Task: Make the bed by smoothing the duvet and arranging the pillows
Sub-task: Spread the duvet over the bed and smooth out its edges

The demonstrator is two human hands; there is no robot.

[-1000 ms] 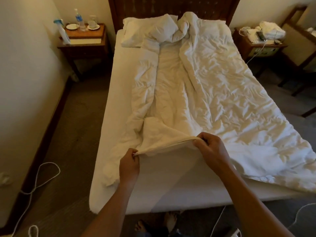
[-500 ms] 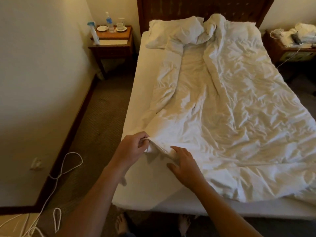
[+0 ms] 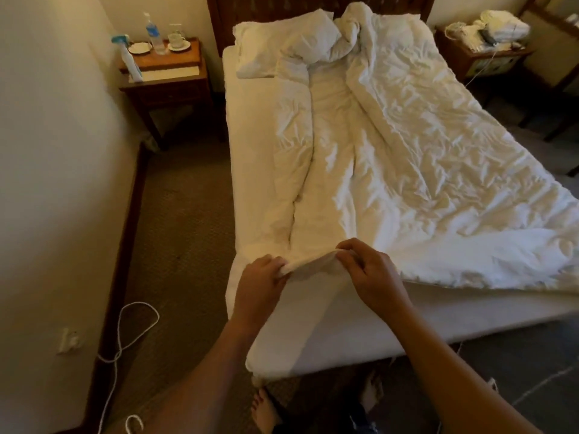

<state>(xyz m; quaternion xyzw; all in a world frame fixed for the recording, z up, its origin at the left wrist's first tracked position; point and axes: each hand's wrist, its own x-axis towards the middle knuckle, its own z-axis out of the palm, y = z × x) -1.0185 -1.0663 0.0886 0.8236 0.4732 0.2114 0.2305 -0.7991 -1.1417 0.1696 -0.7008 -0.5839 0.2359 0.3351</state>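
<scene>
A white crumpled duvet [image 3: 407, 158] lies skewed across the bed, bunched along the left and twisted near the headboard. A white pillow [image 3: 282, 42] sits at the head, partly under the duvet's twisted top. At the foot of the bed, my left hand [image 3: 258, 289] pinches the duvet's near-left corner edge. My right hand [image 3: 369, 274] grips the same lifted edge a little to the right. The bare mattress sheet [image 3: 250, 158] shows along the left side.
A wooden nightstand [image 3: 166, 73] with a water bottle, cups and a spray bottle stands at the left of the headboard. Another nightstand [image 3: 482, 54] with towels stands right. A white cord [image 3: 131, 339] loops on the carpet by the left wall. My bare feet are below.
My right hand went from resting flat on the duvet's edge to gripping it. Both hands have lifted the corner edge again, closer together than a second ago. The view shifted slightly.
</scene>
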